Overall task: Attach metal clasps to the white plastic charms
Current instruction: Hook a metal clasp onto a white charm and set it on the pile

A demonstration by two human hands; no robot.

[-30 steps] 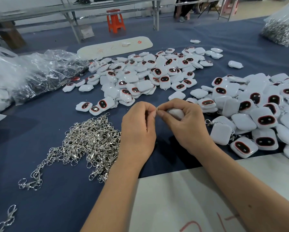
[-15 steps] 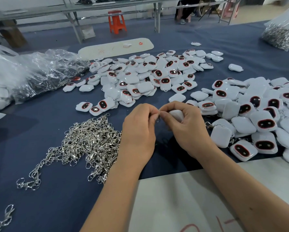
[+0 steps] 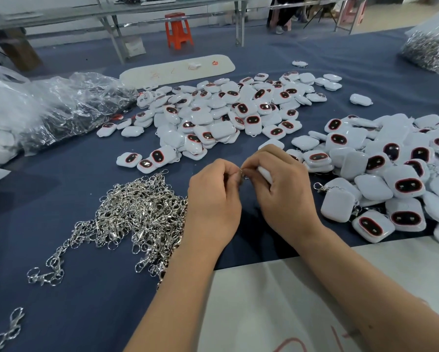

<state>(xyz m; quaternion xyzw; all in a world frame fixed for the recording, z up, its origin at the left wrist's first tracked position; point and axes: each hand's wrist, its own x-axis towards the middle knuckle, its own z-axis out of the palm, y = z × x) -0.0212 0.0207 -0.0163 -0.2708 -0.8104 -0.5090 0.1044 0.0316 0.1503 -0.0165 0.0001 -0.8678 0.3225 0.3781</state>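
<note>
- Head view: near the middle of the frame, the left hand point(image 3: 213, 201) pinches a small silver metal clasp point(image 3: 243, 173) with curled fingers.
- The right hand point(image 3: 279, 189) curls around a white plastic charm point(image 3: 265, 174); its fingertips meet the clasp.
- A shiny pile of silver clasps point(image 3: 137, 212) lies lower left on the dark blue cloth point(image 3: 86, 301).
- White charms with dark oval windows point(image 3: 238, 110) fill the upper middle and right.

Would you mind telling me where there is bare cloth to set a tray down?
Bare blue cloth lies between the plastic bags and the clasp pile, and left of that pile. The charm heaps crowd the right.
</note>
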